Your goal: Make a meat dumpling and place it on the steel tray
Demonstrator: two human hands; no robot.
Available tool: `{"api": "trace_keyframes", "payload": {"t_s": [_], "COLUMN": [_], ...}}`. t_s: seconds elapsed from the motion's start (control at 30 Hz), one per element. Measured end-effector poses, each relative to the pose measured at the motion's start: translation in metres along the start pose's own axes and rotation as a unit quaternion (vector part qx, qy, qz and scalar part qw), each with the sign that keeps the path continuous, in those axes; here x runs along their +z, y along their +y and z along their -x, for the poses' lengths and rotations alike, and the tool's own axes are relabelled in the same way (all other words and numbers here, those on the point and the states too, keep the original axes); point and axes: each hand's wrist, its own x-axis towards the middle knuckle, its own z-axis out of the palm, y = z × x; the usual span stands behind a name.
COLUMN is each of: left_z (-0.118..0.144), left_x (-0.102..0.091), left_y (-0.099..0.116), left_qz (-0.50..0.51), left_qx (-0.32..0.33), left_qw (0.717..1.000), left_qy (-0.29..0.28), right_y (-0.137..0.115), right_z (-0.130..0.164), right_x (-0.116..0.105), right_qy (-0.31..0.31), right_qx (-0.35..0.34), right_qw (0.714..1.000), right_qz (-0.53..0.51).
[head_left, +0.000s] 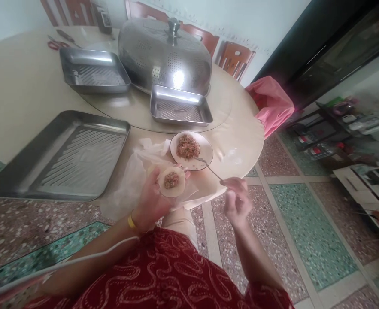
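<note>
Red patterned garment (163, 274), lower foreground. Left hand (152, 199): fingers cupped under a round dumpling wrapper (172, 181) bearing a dab of filling, held just over the table (22, 86) edge. Right hand (237, 201): fingers pinched together on a spoon (208, 167), bowl resting on a plate (205, 148) of minced filling beside the wrapper. Beyond: large steel tray (63, 156), two smaller trays, domed perforated cover (163, 56).
</note>
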Motion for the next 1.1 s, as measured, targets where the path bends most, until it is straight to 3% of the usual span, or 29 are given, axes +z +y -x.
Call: {"api": "trace_keyframes", "payload": {"t_s": [0.13, 0.23, 0.43, 0.53, 0.67, 0.9, 1.0, 1.1], "left_z": [0.003, 0.003, -0.007, -0.011, -0.012, -0.007, -0.006, -0.006], "left_x": [0.003, 0.007, 0.013, 0.016, 0.02, 0.028, 0.029, 0.026], "left_y": [0.0, -0.002, -0.01, -0.013, -0.016, -0.017, -0.016, -0.016], "left_qz": [-0.006, -0.009, -0.036, -0.037, -0.037, -0.034, -0.042, -0.07], "left_qx": [0.014, 0.021, -0.009, -0.034, -0.05, -0.041, -0.045, -0.046], "left_qw": [1.0, 0.999, 0.999, 0.999, 0.997, 0.998, 0.998, 0.995], "left_qy": [0.017, 0.03, -0.016, -0.02, -0.035, -0.031, -0.02, -0.059], "right_y": [0.024, 0.032, 0.038, 0.053, 0.082, 0.122, 0.122, 0.103], "right_z": [0.005, 0.008, 0.012, 0.007, -0.016, -0.038, -0.037, -0.043], "right_x": [0.018, 0.026, 0.019, 0.003, -0.021, -0.027, -0.028, -0.032], "right_qy": [-0.094, -0.126, -0.176, -0.138, -0.08, -0.192, -0.182, -0.112], "right_qx": [-0.056, -0.074, -0.069, -0.05, 0.026, 0.12, 0.117, 0.107], "right_qw": [0.991, 0.984, 0.97, 0.97, 0.961, 0.93, 0.938, 0.959], "right_qz": [0.08, 0.099, 0.153, 0.191, 0.262, 0.29, 0.27, 0.237]}}
